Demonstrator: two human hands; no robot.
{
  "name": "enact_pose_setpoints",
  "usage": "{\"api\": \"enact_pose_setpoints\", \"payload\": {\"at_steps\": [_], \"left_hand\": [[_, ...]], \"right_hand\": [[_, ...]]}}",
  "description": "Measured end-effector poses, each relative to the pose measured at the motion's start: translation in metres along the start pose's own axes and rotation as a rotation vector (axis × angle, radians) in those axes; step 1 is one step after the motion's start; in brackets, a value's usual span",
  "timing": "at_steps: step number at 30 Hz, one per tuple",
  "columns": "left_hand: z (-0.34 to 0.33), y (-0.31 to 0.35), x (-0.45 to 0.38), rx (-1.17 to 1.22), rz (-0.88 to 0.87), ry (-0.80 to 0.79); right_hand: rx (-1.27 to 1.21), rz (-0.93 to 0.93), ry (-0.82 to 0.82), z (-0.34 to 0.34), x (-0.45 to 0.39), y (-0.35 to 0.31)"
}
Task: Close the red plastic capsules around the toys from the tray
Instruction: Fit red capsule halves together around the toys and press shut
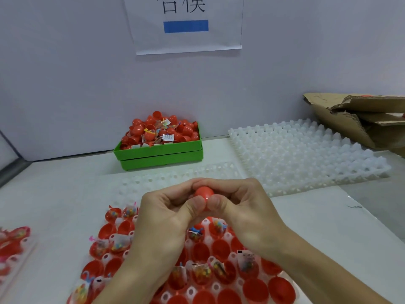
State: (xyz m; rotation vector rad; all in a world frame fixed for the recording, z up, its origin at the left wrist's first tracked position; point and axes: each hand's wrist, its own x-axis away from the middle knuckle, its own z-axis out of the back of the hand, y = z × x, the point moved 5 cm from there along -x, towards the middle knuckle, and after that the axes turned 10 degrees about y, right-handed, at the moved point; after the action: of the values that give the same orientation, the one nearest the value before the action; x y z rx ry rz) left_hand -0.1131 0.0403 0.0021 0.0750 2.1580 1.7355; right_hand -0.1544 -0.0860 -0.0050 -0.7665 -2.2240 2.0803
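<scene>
At centre frame, left hand (166, 213) and right hand (238, 207) both pinch one round red plastic capsule (204, 192), thumbs pressing its near side, above the white moulded tray (221, 288) of open red halves and bagged toys. Recommended: align the halves squarely, squeeze evenly until the seam seats fully.

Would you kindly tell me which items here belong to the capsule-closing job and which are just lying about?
Job: red capsule held by left hand and right hand; tray of capsule halves and bagged toys.
Lying about: green bin, empty white trays, cardboard, wall sign.
</scene>
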Motion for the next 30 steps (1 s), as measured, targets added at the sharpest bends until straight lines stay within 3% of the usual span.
{"api": "enact_pose_setpoints", "payload": {"at_steps": [8,11,23,30], "left_hand": [[-0.005,-0.005,-0.005,0.2,0.211,-0.032],[-0.002,-0.009,-0.007,0.215,0.277,-0.031],[-0.002,-0.005,-0.005,0.098,0.104,-0.052],[-0.001,-0.006,-0.007,0.169,0.228,-0.098]], "right_hand": [[-0.011,-0.029,-0.124,-0.003,-0.001,-0.007],[-0.003,-0.027,-0.093,-0.004,-0.001,-0.004],[0.112,0.085,-0.051,-0.004,0.004,-0.01],[0.139,0.027,-0.043,-0.001,0.0,-0.012]]}}
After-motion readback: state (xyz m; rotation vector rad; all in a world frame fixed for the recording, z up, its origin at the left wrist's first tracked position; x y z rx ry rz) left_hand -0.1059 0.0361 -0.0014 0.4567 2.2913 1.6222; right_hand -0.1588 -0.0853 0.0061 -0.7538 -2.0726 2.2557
